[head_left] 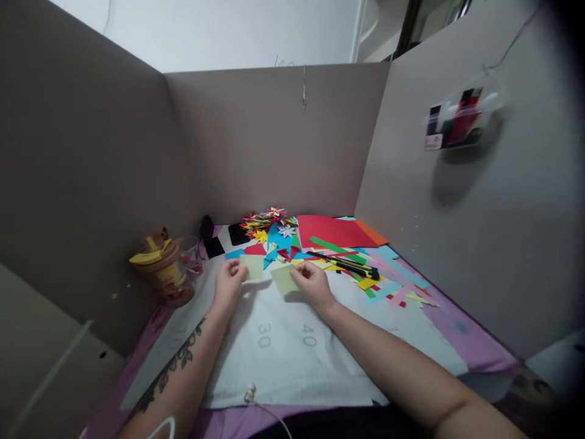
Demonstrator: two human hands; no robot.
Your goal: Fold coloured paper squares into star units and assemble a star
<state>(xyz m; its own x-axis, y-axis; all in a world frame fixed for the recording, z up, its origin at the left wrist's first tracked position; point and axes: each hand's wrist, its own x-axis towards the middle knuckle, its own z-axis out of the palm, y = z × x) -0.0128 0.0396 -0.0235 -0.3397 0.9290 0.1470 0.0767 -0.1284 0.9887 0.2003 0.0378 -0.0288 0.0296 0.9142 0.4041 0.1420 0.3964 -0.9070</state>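
Note:
My left hand (230,281) pinches a pale green paper square (253,266) by its left edge. My right hand (313,284) pinches a second pale green paper piece (283,279) by its right edge. Both pieces are held just above a white cutting mat (283,347) printed with the numbers 30 and 40. The two pieces sit close together, a small gap between them.
Beyond my hands lie coloured paper sheets and scraps (338,244), folded paper stars (267,221), a yellow-black utility knife (345,264) and a black phone (237,233). A jar with a yellow tape dispenser (159,268) stands at left. Grey cardboard walls (274,140) enclose the desk.

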